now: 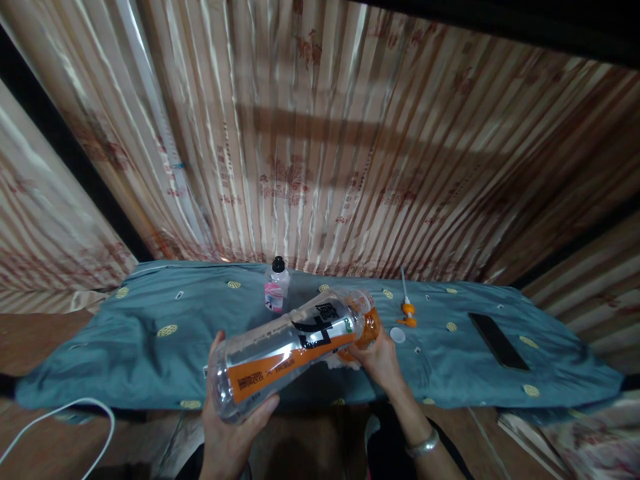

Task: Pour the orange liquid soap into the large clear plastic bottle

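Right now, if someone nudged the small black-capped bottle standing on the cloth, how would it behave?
The small bottle looks like thin clear plastic, so probably light. It stands upright on soft blue cloth, likely an unsteady footing, so it may tip. Its round body would probably roll once down.

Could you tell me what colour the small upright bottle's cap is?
Black, on the small bottle; the head view shows it.
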`<state>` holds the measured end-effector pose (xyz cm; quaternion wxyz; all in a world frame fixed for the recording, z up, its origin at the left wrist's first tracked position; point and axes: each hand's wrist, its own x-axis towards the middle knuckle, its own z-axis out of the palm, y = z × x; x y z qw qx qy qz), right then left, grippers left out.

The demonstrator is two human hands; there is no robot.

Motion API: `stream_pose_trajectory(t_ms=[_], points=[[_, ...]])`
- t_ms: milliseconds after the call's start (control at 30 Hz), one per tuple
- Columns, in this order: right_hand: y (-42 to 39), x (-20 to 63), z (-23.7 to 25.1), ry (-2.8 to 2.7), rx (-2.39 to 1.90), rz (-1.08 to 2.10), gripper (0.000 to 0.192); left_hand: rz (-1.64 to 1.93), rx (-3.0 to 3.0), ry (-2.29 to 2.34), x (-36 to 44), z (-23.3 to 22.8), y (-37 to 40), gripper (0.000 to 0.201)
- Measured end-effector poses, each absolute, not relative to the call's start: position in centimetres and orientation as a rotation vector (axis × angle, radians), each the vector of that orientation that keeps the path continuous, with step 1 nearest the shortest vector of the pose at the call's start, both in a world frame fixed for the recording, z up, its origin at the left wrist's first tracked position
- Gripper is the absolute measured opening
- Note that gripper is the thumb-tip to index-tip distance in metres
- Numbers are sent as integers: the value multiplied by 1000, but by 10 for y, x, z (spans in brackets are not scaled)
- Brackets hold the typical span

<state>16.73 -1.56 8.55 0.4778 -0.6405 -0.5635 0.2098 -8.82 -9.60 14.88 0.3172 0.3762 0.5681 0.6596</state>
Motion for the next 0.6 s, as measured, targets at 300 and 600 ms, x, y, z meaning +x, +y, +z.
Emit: stream_pose_trajectory(t_ms=[300, 600], points=[[-16, 168, 87, -1369, -1570, 507, 68, 1743, 1063, 1509, -89, 149, -96, 111], [-16, 166, 89, -1360, -1596, 519, 77, 1738, 1013, 1475, -88, 148, -96, 115]])
